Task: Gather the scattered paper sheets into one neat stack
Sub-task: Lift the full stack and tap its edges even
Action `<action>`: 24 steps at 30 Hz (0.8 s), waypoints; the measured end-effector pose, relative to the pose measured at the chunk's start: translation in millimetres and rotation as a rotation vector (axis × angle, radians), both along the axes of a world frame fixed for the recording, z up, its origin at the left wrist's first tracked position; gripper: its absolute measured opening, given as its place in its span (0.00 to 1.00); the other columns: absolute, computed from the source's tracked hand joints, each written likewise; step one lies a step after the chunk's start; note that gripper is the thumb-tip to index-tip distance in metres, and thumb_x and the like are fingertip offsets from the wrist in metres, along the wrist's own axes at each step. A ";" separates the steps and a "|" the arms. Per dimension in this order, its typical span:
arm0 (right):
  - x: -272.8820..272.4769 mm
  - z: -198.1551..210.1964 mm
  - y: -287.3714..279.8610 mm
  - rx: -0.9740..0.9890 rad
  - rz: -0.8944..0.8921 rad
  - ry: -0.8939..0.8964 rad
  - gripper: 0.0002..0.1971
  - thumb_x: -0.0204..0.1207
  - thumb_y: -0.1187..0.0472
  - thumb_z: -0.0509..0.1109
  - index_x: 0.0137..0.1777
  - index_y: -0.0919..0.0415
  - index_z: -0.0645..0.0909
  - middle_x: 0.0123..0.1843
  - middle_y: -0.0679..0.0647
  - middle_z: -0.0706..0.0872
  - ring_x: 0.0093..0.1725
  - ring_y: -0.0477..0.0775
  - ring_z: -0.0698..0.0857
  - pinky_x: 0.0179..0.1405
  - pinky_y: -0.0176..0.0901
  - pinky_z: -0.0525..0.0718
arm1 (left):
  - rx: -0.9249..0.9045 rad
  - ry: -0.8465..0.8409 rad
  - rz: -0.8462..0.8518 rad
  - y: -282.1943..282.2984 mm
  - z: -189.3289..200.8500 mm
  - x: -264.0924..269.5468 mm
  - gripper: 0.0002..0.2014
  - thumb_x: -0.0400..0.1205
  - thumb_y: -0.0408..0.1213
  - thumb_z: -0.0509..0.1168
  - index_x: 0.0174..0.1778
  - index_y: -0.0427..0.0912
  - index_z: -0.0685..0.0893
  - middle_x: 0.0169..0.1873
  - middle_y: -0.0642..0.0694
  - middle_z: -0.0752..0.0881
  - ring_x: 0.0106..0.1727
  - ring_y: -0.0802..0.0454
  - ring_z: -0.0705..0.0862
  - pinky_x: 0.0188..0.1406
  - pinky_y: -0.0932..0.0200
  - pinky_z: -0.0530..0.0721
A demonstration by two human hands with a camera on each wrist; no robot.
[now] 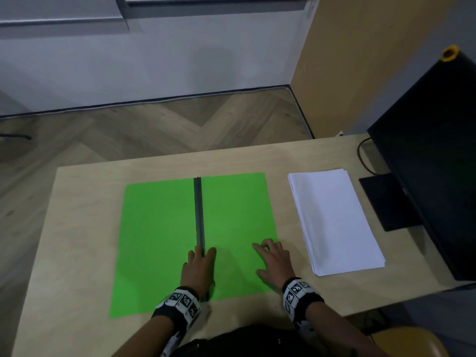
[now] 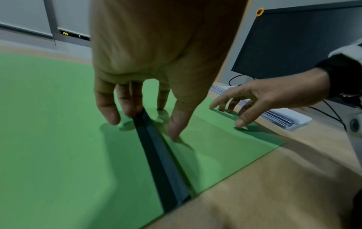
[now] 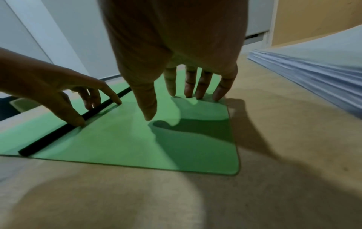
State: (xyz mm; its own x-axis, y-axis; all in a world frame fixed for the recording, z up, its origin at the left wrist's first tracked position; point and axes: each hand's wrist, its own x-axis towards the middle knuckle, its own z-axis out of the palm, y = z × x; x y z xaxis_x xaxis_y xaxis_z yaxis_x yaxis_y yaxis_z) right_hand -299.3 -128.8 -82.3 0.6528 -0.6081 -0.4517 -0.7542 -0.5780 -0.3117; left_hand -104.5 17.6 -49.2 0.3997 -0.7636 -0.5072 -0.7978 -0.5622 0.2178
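A neat stack of white paper sheets [image 1: 334,220] [image 2: 284,117] [image 3: 313,77] lies on the right of the table. A green folder [image 1: 159,240] [image 2: 49,124] [image 3: 137,147] lies flat in the middle, with a dark spine bar [image 1: 198,210] [image 2: 158,162] [image 3: 49,141] down its centre. My left hand [image 1: 202,253] [image 2: 145,125] [image 3: 98,111] straddles the bar near its front end, straight fingers touching the bar and the green surface. My right hand [image 1: 268,251] [image 2: 227,114] [image 3: 174,106] rests its fingertips on the folder's right half, near the right edge.
The light wooden table [image 1: 77,228] ends close beyond the folder's far edge. A black monitor [image 1: 438,163] stands at the right edge, its base [image 1: 389,202] just beside the paper stack, with a cable [image 1: 360,155] behind. A yellow chair [image 1: 412,341] shows at lower right.
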 end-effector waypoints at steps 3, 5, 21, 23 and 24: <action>0.4 6.6 -10.0 0.022 -0.038 -0.091 0.34 0.75 0.46 0.73 0.80 0.44 0.67 0.72 0.48 0.70 0.70 0.53 0.69 0.71 0.54 0.72 | 0.027 -0.051 0.052 -12.9 6.6 -6.3 0.24 0.80 0.37 0.65 0.73 0.49 0.69 0.68 0.41 0.69 0.66 0.43 0.71 0.63 0.48 0.80; -6.7 14.4 -27.1 -0.014 -0.101 -0.172 0.29 0.77 0.45 0.71 0.78 0.47 0.71 0.70 0.50 0.72 0.69 0.53 0.71 0.69 0.53 0.73 | -0.004 -0.069 0.078 -30.7 10.7 -13.0 0.25 0.79 0.43 0.67 0.73 0.49 0.70 0.68 0.42 0.70 0.68 0.43 0.71 0.66 0.47 0.77; -156.0 19.6 -247.3 -0.086 -0.722 0.073 0.40 0.68 0.52 0.78 0.78 0.52 0.64 0.80 0.58 0.63 0.77 0.65 0.67 0.70 0.62 0.74 | -0.148 0.411 0.331 -258.1 -1.4 -163.5 0.19 0.80 0.44 0.71 0.57 0.32 0.80 0.54 0.35 0.86 0.57 0.36 0.83 0.51 0.52 0.77; -161.7 14.4 -252.2 -0.015 -0.747 0.087 0.43 0.67 0.49 0.80 0.79 0.53 0.62 0.81 0.60 0.63 0.79 0.65 0.66 0.72 0.62 0.73 | -0.127 0.379 0.388 -270.3 -3.7 -174.4 0.22 0.79 0.47 0.71 0.57 0.31 0.80 0.55 0.34 0.85 0.57 0.36 0.83 0.51 0.51 0.78; -163.3 11.7 -253.7 0.011 -0.751 0.090 0.44 0.67 0.47 0.80 0.79 0.53 0.61 0.82 0.60 0.62 0.81 0.65 0.64 0.73 0.63 0.72 | -0.111 0.362 0.423 -275.1 -4.9 -178.1 0.24 0.79 0.48 0.71 0.59 0.30 0.79 0.57 0.33 0.84 0.59 0.36 0.82 0.53 0.50 0.79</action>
State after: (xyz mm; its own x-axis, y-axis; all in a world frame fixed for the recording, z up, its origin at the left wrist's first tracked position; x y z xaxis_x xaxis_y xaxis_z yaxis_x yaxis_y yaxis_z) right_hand -462.6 -382.6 -70.6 0.0248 -0.8700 -0.4924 -0.9670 0.1042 -0.2327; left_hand -282.5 -257.5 -54.1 0.4982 -0.6312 -0.5945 -0.3716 -0.7749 0.5113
